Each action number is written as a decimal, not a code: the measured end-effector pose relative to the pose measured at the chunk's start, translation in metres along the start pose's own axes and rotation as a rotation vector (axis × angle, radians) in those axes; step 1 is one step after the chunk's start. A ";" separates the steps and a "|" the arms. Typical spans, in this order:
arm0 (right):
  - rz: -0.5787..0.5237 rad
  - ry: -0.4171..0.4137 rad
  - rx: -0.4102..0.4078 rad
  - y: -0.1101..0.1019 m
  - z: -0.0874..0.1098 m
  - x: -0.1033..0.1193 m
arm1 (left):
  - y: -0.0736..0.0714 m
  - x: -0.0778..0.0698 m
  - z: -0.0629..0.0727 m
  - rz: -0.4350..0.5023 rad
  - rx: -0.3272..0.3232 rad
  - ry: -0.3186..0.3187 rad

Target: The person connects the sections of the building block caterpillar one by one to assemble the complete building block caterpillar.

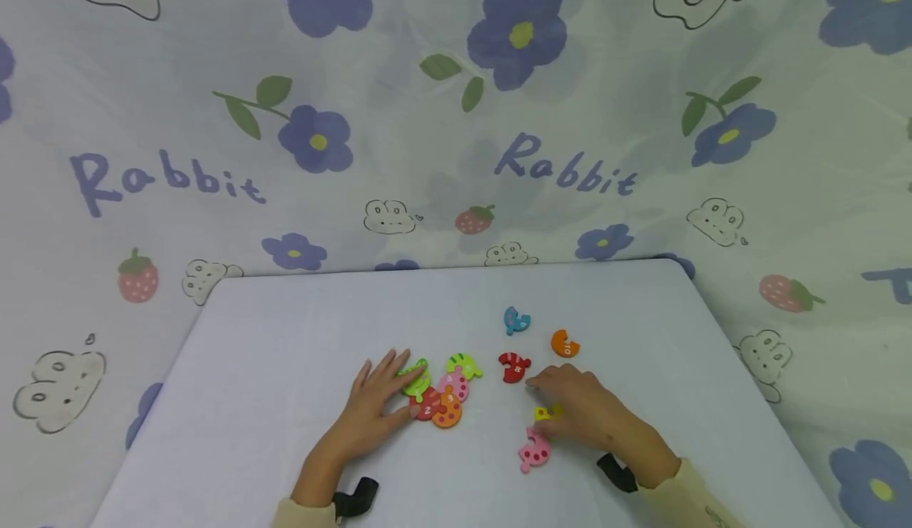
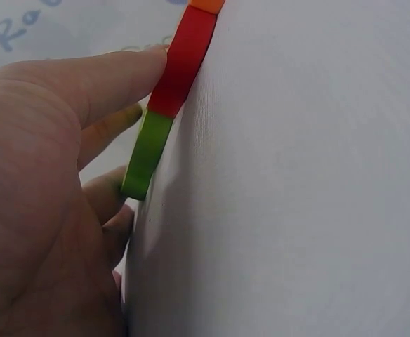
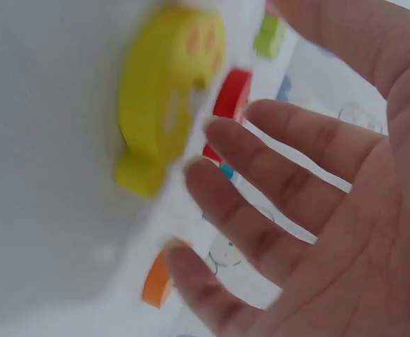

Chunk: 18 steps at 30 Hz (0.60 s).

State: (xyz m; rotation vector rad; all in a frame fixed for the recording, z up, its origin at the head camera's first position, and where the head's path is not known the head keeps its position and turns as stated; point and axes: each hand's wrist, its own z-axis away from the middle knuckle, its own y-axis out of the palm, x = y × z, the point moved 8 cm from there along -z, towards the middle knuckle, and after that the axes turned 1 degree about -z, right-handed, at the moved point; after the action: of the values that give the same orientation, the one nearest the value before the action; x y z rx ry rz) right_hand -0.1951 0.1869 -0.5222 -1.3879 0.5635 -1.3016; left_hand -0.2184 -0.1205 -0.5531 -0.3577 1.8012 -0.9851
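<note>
My left hand (image 1: 369, 411) rests beside a joined group of flat puzzle pieces. Its fingers touch a green piece (image 1: 416, 385), and the thumb presses the edge of a red piece marked 2 (image 2: 184, 63). Linked to these are an orange dotted piece (image 1: 448, 412), a pink dotted piece (image 1: 454, 388) and a green striped piece (image 1: 466, 365). Over a yellow piece (image 3: 145, 91) hovers my right hand (image 1: 583, 406), its fingers spread and apart from it in the right wrist view. The hand partly hides that piece from the head view. Just below lies a loose pink piece (image 1: 534, 453).
Loose on the white table (image 1: 285, 338) lie a red striped piece (image 1: 514, 369), a blue piece (image 1: 516, 321) and an orange piece marked 10 (image 1: 566, 345), all beyond the right hand. A patterned cloth (image 1: 427, 132) hangs behind the table's far edge.
</note>
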 end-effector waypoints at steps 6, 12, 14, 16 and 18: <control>0.126 -0.082 -0.119 0.013 0.023 0.019 | 0.000 0.004 -0.001 0.007 0.038 -0.042; 0.163 -0.082 -0.157 0.027 0.032 0.018 | 0.001 0.005 -0.001 -0.001 0.040 -0.045; 0.157 -0.093 -0.152 0.029 0.034 0.018 | 0.001 0.005 0.000 0.000 0.038 -0.045; 0.154 -0.095 -0.149 0.030 0.034 0.017 | 0.002 0.005 0.000 0.004 0.037 -0.044; 0.152 -0.087 -0.148 0.029 0.033 0.016 | 0.003 0.005 0.001 0.003 0.037 -0.039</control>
State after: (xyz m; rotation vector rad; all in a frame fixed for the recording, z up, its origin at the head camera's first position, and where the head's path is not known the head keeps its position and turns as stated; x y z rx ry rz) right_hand -0.1510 0.1769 -0.5355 -1.4849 0.7040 -1.0904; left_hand -0.2197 -0.1222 -0.5588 -0.3495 1.7455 -1.0011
